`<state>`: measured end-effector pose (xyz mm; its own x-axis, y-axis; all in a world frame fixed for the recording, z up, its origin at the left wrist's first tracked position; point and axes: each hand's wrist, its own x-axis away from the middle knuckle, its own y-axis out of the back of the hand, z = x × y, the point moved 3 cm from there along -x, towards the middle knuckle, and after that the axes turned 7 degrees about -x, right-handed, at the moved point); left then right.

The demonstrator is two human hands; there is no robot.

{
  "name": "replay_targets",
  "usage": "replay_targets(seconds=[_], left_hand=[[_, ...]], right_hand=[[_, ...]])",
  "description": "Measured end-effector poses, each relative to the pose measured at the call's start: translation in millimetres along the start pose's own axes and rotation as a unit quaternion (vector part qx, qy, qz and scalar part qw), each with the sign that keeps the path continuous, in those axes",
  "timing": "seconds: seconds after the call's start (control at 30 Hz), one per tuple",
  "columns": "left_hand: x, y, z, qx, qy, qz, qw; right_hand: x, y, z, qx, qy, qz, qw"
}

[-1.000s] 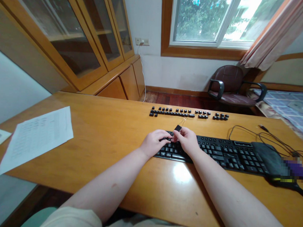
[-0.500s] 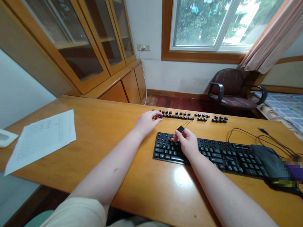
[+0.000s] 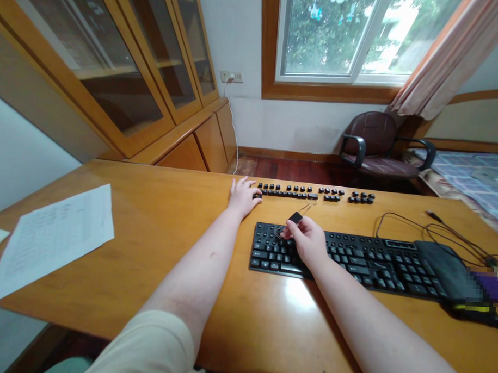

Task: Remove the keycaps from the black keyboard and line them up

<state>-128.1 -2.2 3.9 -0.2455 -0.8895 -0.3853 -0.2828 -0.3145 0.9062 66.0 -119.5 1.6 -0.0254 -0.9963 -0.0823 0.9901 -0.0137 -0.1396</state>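
A black keyboard (image 3: 364,258) lies across the wooden desk (image 3: 157,232). My right hand (image 3: 308,240) rests on its left part, fingers pinched on a small black wire keycap puller (image 3: 296,217) held above the keys. My left hand (image 3: 244,196) reaches to the far edge of the desk, its fingers touching the left end of a row of loose black keycaps (image 3: 289,192). Further groups of loose keycaps (image 3: 361,198) continue that row to the right.
A printed sheet of paper (image 3: 51,237) lies at the desk's left. Black cables (image 3: 427,225) and a dark pouch (image 3: 444,269) sit at the right end of the keyboard. Behind the desk are a wooden glass-door cabinet (image 3: 126,79), a brown armchair (image 3: 377,144) and a window.
My left hand left the keyboard and went to the row of loose keycaps at the far edge. My right hand stayed on the keyboard with the puller.
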Motion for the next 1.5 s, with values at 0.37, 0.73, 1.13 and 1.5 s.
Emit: replay_targets(seconds=[0.37,0.73,1.13,1.5], left_hand=[[1,-3.9,0,-0.026,0.011,0.032,0.999],[1,-0.4,-2,-0.017,0.009,0.021,1.000],[1,-2.9,2,-0.005,0.020,0.010,1.000],[5,10.0,17,-0.012,0.027,-0.033,0.999]], right_hand=[[0,2,0,0.006,0.011,-0.002,1.000],[1,1,2,0.015,0.019,0.002,1.000],[1,1,3,0.022,0.017,0.003,1.000],[1,3,3,0.034,0.025,0.002,0.999]])
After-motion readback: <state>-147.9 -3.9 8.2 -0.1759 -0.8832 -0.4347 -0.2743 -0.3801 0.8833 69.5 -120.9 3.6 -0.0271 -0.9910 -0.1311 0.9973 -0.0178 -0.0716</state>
